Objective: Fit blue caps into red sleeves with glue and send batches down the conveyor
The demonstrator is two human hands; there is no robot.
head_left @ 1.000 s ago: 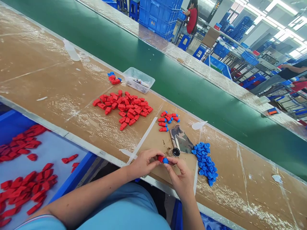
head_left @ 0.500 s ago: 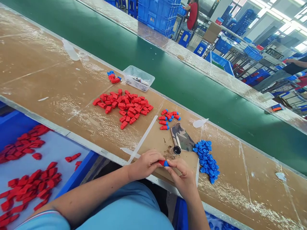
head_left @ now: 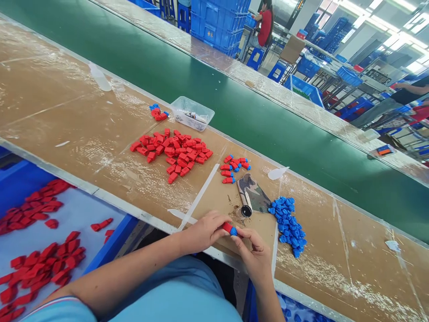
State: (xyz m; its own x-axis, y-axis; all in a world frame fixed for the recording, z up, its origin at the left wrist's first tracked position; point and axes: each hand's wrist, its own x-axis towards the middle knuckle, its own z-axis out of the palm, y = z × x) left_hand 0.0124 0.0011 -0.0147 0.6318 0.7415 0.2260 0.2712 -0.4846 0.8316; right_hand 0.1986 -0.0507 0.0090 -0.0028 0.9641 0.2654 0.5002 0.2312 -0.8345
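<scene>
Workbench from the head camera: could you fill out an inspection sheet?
Surface: brown workbench, scuffed, beside a green conveyor belt.
Job's things: red-and-blue piece pinched between both hands; red pile; blue pile; joined pieces.
Clutter: clear tub, camouflage cloth.
Fingers: left hand and right hand closed on the piece.
Cables: nothing seen.
Surroundings: blue crates, seated person.

I see a clear plastic tub (head_left: 191, 113) at the far edge of the table (head_left: 60, 116), beside the green conveyor belt (head_left: 234, 103). A camouflage cloth (head_left: 254, 196) lies near a small black cap (head_left: 247, 211). Blue crates (head_left: 217, 22) stand stacked beyond the belt.
</scene>
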